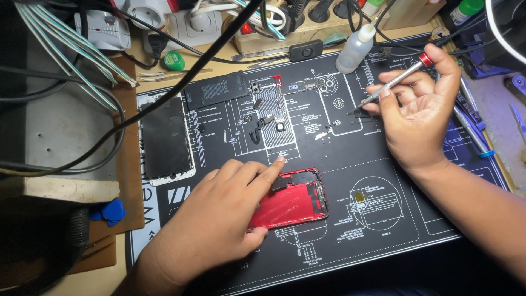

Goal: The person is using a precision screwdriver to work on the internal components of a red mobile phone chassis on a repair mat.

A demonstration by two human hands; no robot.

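Observation:
My left hand (219, 219) rests on a red phone housing (293, 203) lying open on the black repair mat (383, 181), thumb at its lower edge and forefinger stretched along its top left corner. My right hand (419, 112) is raised at the right, gripping a thin silver screwdriver with a red cap (394, 82), tip pointing left over the mat. A detached phone screen (165, 141) lies face down at the mat's left. A black battery (217, 90) and small removed parts (263, 123) lie above the housing.
A white squeeze bottle (355, 49) stands at the mat's top edge. Black cables (164, 98) cross over the left side. Blue picks (109, 211) lie at the left, more tools (474, 131) at the right, a power strip (181, 22) at the back.

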